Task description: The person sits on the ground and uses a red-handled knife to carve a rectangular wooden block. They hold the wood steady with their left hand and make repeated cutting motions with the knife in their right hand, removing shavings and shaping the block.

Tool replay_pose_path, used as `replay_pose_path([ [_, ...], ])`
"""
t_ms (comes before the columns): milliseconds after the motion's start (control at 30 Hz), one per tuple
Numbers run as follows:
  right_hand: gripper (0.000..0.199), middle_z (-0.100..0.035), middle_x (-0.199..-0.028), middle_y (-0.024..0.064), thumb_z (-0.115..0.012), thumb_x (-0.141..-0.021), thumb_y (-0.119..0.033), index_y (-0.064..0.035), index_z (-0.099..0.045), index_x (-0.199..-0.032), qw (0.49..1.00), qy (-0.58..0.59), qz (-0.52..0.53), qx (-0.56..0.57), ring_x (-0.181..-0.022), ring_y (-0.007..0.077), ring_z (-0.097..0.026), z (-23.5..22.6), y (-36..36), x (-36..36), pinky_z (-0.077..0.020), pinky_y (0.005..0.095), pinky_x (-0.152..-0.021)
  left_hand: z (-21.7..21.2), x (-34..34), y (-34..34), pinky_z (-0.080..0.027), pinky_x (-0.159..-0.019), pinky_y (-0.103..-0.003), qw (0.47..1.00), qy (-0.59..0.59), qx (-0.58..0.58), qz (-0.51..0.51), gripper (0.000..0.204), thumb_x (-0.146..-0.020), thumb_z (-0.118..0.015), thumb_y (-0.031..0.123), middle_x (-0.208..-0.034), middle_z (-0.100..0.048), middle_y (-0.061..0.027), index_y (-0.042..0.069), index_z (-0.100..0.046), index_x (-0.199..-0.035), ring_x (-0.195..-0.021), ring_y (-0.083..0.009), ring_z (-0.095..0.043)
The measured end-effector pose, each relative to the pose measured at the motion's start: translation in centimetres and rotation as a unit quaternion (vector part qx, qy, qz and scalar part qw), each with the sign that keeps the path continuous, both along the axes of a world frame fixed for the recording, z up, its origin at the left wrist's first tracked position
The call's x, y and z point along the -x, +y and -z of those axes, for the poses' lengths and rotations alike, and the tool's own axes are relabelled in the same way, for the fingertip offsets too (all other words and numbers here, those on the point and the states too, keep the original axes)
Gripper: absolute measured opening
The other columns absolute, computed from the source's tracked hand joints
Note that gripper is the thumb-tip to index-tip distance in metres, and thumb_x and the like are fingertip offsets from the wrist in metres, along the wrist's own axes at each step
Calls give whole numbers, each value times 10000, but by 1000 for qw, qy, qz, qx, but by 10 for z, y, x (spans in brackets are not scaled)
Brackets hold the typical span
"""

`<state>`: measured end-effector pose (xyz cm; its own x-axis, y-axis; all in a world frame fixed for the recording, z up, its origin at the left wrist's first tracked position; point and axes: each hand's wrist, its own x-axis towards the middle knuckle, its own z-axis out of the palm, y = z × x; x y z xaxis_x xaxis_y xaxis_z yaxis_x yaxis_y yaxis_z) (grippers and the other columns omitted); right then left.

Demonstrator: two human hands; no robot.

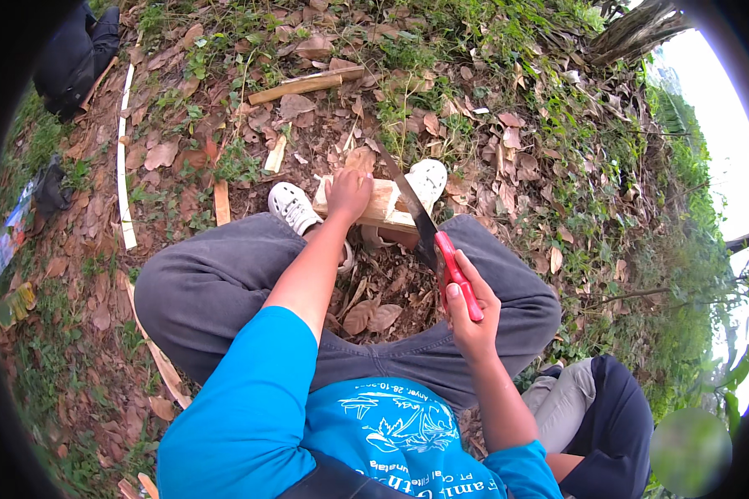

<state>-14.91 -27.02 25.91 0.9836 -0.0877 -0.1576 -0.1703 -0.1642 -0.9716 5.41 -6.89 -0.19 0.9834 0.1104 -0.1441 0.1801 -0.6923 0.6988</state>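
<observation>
My right hand (474,312) is closed around the red handle of a handsaw (419,210). Its long, dark blade slants up and to the left, across the right part of a pale piece of wood (383,200). The wood lies between my two feet, above the leafy ground. My left hand (349,195) bears down on the wood left of the blade, fingers curled over its top. What lies under the wood is mostly hidden, though a second pale wooden edge shows below it.
White clogs (291,206) flank the wood, and my bent knees frame it. Split wood (308,85) lies ahead among dry leaves. A long pale strip (123,166) and a black bag (75,58) are at left. Another person's dark-clothed leg (612,424) is close on my right.
</observation>
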Motion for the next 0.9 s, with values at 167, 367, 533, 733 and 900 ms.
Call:
replay_pose_path([
  [167, 506, -681, -1064, 23, -644, -1011, -158, 15, -528, -1472, 998, -39, 0, 48, -817, 33, -550, 7, 2, -5, -468, 202, -754, -7, 4, -21, -220, -1195, -570, 993, -47, -76, -71, 390, -973, -520, 425, -1291, -632, -66, 79, -668, -1076, -1340, -237, -482],
  [367, 486, -690, -1060, 30, -644, -1004, -138, 24, -547, -1452, 996, -42, -28, 69, -791, 28, -540, 19, 7, -26, -464, 199, -731, -6, 7, -20, -245, -1172, -573, 990, -86, -72, -88, 315, -940, -516, 347, -1169, -671, -62, 85, -682, -996, -1246, -241, -541],
  [533, 471, -698, -1059, 32, -657, -1000, -142, 12, -570, -1436, 996, -30, -41, 76, -794, 20, -534, 30, 10, -40, -459, 189, -732, -9, 4, -21, -246, -1172, -570, 991, -77, -66, -84, 306, -933, -493, 325, -1147, -683, -68, 96, -688, -988, -1220, -242, -556],
  [733, 484, -683, -1130, 36, -644, -1009, -153, -10, -551, -1462, 997, 36, -55, 47, -790, 22, -523, 27, -2, -38, -465, 192, -739, -11, 1, -17, -246, -1179, -563, 993, -46, -70, -85, 331, -931, -480, 331, -1176, -700, -62, 95, -706, -987, -1223, -238, -569],
  [900, 492, -697, -1287, 182, -642, -981, -125, 20, -552, -1443, 987, 28, -85, 136, -1145, 173, -658, -20, -20, 12, -467, 300, -1007, -18, -8, -17, -292, -1145, -507, 992, -13, -67, -105, 338, -917, -533, 394, -1124, -717, -45, 139, -754, -939, -1212, -223, -577],
])
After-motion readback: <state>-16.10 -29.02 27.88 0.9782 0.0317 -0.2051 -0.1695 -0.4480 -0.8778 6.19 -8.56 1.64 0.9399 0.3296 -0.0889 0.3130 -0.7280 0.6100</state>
